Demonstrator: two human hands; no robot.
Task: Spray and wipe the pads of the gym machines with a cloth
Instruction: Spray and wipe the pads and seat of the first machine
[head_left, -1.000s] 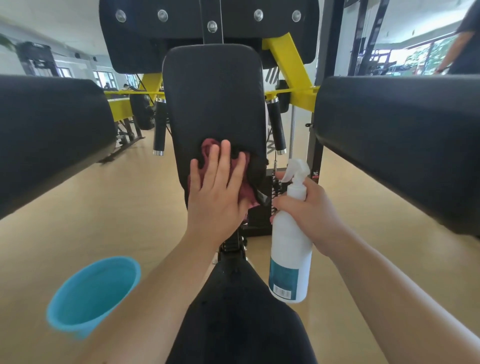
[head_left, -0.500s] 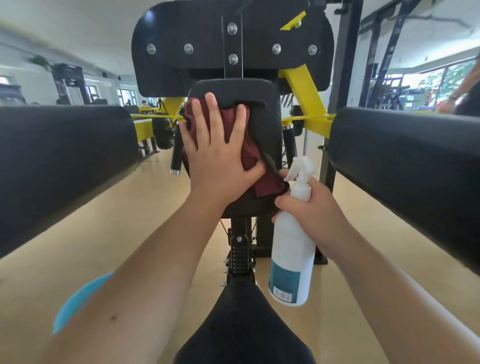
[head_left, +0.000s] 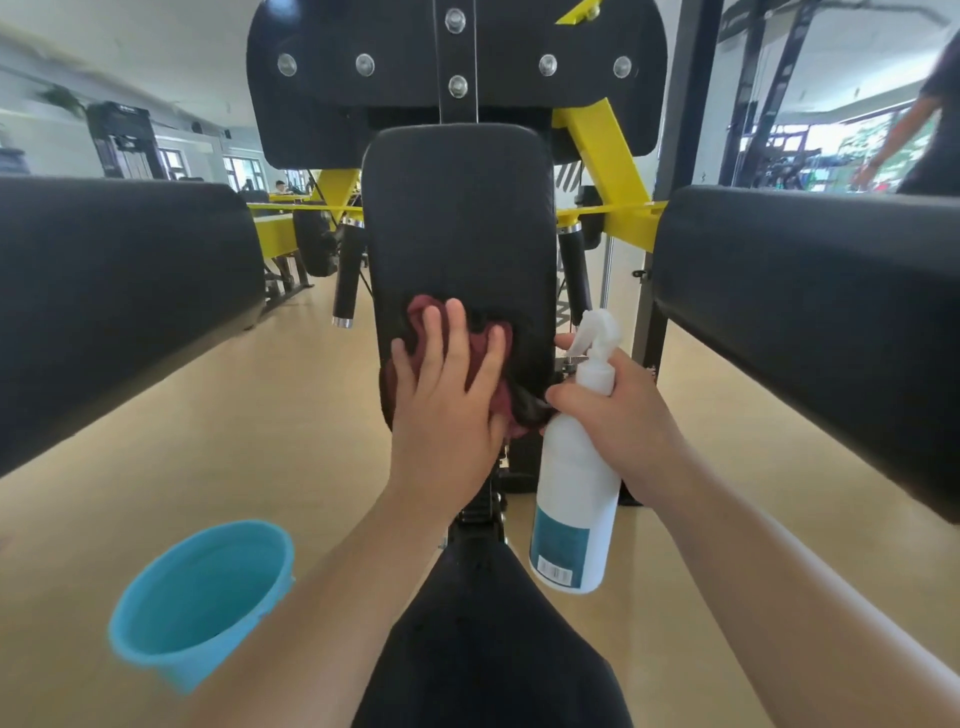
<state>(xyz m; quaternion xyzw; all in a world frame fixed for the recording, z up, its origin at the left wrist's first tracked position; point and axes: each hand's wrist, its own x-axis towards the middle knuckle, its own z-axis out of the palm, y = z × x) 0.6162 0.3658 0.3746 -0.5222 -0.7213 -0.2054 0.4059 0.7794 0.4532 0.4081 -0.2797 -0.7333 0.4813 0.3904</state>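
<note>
**Wiping the lower back pad with the sprayer held ready**

Pressing flat, the left hand (head_left: 447, 410) holds a maroon cloth (head_left: 422, 312) against the lower part of the upright back pad (head_left: 457, 218). Its grip is wide open: the fingers lie spread and fairly straight over the bunched fabric. That probably spreads pressure across the pad's face better than a pinch would. Part of the cloth hangs loose at the pad's lower right edge, near the other hand.

The right hand (head_left: 618, 415) has its grip closed round the neck of a white spray bottle (head_left: 571, 499), just right of the pad. One finger reaches up near the trigger. The bottle hangs upright and off the pad, clear of the wiping hand, likely so another squirt can follow without a change of hands.

A black seat pad (head_left: 488, 649) lies near, below both arms. Two large black arm pads flank the scene, one on the left (head_left: 114, 291) and one on the right (head_left: 810, 312). These look like the next surfaces to clean, though whether they are already wiped cannot be told. A blue bucket (head_left: 202, 597) sits at the near left, close beside the left forearm. Its support is hidden. Far right, another person (head_left: 930, 130) stands by the windows.
</note>
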